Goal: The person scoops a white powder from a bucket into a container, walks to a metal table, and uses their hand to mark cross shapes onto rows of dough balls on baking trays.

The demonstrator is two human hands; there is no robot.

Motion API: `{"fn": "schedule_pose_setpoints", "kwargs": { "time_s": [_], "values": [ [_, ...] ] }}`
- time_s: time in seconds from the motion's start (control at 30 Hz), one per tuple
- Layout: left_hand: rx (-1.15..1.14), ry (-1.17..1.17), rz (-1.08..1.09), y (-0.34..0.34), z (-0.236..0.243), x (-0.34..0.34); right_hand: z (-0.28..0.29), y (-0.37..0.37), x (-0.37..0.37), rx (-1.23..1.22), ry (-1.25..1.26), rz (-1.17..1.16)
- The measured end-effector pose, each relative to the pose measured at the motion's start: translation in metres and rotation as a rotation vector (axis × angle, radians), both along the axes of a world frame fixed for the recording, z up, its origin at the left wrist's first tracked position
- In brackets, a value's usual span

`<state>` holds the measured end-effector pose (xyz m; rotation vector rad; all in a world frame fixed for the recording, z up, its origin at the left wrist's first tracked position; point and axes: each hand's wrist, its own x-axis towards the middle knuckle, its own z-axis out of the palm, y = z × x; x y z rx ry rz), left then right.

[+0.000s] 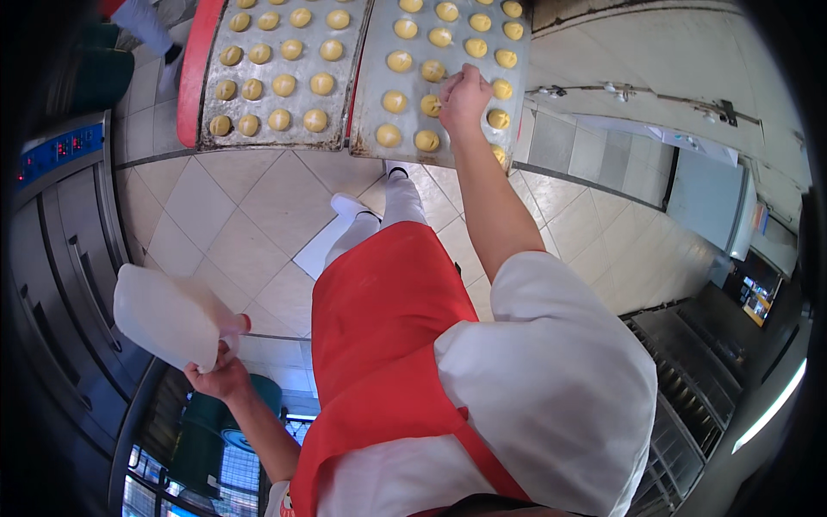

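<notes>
My left hand (219,376) grips a pale, translucent plastic jug (168,314) with a reddish cap, held out to the left, away from the trays. Its neck and cap point toward my apron. My right hand (465,96) is over the right metal tray (411,121), fingers drawn together in a pinch among rows of round, yellow dough pieces (388,135). Whatever sits between those fingertips is hidden. Some of the dough pieces show whitish marks on top. Alongside is a second metal tray (265,103) bearing similar pieces.
A red edge (191,77) runs along the left tray's far side. Steel ovens with a blue control panel (65,155) stand at left. Dark green bins (202,435) are at lower left, and a metal rack (689,379) is at lower right. Another person's leg (145,26) shows at upper left.
</notes>
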<state>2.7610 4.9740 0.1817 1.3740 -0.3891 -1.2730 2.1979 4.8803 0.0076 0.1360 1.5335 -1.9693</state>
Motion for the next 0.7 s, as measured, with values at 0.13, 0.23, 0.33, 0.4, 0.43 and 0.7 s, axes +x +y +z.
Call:
{"fn": "schedule_pose_setpoints", "kwargs": {
  "time_s": [0.13,0.23,0.33,0.4,0.43,0.7],
  "values": [
    [0.076,-0.149,0.021,0.009,-0.003,-0.036,0.032,0.022,0.003,-0.220,-0.106,-0.033],
    [0.043,-0.093,-0.073,0.013,-0.009,-0.031,0.021,0.041,0.018,-0.149,-0.097,0.014],
    [-0.015,-0.128,-0.199,0.014,-0.019,-0.030,-0.010,0.050,0.037,-0.024,-0.085,0.000],
    [-0.022,-0.163,-0.218,0.018,-0.023,-0.028,-0.013,0.057,0.029,-0.025,0.105,-0.035],
    [-0.020,-0.178,-0.232,0.019,-0.023,-0.031,-0.004,0.061,0.021,-0.018,0.201,-0.055],
    [0.128,-0.018,-0.145,0.008,-0.007,-0.059,0.005,0.089,0.001,0.149,0.107,-0.054]
  ]
}}
